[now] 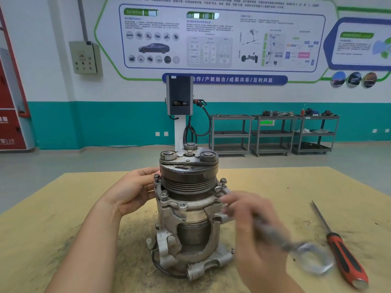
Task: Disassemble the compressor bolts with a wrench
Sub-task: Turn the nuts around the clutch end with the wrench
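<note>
A grey metal compressor (188, 216) stands upright on the yellow-brown table (63, 208), its dark pulley on top. Raised bolts (157, 178) ring its flange; another bolt (223, 182) sits at the right. My left hand (131, 191) rests against the compressor's left side near the flange, fingers loosely bent. My right hand (251, 225), blurred by motion, grips a silver wrench (296, 248). The wrench's ring end sits at the flange on the right, and its open end points toward the lower right.
A screwdriver with a red and black handle (342, 254) lies on the table at the right. Behind the table stand a charging post (179, 106) and grey shelf carts (273, 134) along a teal and white wall.
</note>
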`<act>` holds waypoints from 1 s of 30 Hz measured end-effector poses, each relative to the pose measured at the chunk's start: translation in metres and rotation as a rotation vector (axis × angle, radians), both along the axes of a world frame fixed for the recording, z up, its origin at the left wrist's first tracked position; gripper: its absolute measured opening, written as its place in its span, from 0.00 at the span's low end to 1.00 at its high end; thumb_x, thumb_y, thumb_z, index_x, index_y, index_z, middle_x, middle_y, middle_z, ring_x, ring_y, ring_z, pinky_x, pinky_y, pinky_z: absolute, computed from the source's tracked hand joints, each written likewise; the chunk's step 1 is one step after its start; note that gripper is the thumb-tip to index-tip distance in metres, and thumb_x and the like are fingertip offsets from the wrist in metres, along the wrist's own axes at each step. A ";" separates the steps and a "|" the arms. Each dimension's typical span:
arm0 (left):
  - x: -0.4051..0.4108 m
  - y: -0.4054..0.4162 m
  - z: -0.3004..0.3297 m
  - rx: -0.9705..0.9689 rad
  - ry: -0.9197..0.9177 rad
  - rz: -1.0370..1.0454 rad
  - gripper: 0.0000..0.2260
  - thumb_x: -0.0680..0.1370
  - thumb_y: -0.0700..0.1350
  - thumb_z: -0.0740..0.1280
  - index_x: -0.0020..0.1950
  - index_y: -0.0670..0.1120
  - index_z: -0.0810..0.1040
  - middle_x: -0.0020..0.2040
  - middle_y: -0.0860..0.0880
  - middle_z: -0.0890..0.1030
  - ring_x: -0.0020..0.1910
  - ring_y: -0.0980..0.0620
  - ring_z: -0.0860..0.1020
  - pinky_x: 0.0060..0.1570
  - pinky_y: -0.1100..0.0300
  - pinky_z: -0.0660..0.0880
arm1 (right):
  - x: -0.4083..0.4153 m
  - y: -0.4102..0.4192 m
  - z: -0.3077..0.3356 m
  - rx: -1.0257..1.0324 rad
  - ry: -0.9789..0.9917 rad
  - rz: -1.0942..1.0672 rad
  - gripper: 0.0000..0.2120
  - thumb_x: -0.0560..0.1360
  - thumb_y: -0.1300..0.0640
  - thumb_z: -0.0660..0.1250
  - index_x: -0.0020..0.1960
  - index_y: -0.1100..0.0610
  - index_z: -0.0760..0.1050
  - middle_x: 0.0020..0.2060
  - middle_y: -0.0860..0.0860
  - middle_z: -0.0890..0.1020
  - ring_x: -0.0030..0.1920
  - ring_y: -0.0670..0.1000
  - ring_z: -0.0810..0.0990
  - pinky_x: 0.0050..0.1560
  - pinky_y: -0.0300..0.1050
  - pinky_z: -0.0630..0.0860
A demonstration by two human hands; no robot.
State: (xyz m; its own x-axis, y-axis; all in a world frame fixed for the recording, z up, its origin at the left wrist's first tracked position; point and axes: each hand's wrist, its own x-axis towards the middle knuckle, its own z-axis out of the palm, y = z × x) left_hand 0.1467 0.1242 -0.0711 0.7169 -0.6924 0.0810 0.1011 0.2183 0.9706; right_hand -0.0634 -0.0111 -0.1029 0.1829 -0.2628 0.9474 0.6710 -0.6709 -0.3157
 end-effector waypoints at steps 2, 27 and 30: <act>0.000 0.000 -0.001 -0.020 0.020 -0.007 0.17 0.68 0.34 0.67 0.56 0.38 0.80 0.44 0.42 0.85 0.36 0.50 0.84 0.35 0.58 0.81 | 0.002 0.006 -0.005 -0.178 0.037 -0.079 0.09 0.80 0.48 0.64 0.48 0.53 0.76 0.46 0.45 0.81 0.47 0.48 0.81 0.48 0.41 0.77; 0.001 0.000 -0.002 -0.015 -0.004 -0.022 0.16 0.70 0.37 0.68 0.57 0.40 0.81 0.46 0.43 0.85 0.38 0.51 0.84 0.40 0.57 0.81 | 0.004 -0.061 0.041 1.018 0.307 0.796 0.08 0.81 0.65 0.51 0.50 0.59 0.68 0.31 0.56 0.79 0.29 0.50 0.76 0.31 0.40 0.76; 0.000 0.001 -0.003 -0.013 0.005 -0.015 0.16 0.70 0.37 0.68 0.58 0.40 0.80 0.45 0.44 0.85 0.37 0.51 0.83 0.38 0.57 0.81 | 0.007 -0.060 0.039 0.977 0.294 0.808 0.08 0.82 0.65 0.51 0.50 0.59 0.67 0.31 0.57 0.79 0.29 0.51 0.76 0.31 0.41 0.76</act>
State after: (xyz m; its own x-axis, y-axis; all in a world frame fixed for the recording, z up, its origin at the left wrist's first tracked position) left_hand 0.1471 0.1250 -0.0740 0.7072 -0.7017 0.0862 0.1095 0.2292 0.9672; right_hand -0.0564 -0.0710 -0.0639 0.7789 -0.5361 0.3254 0.5976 0.4773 -0.6442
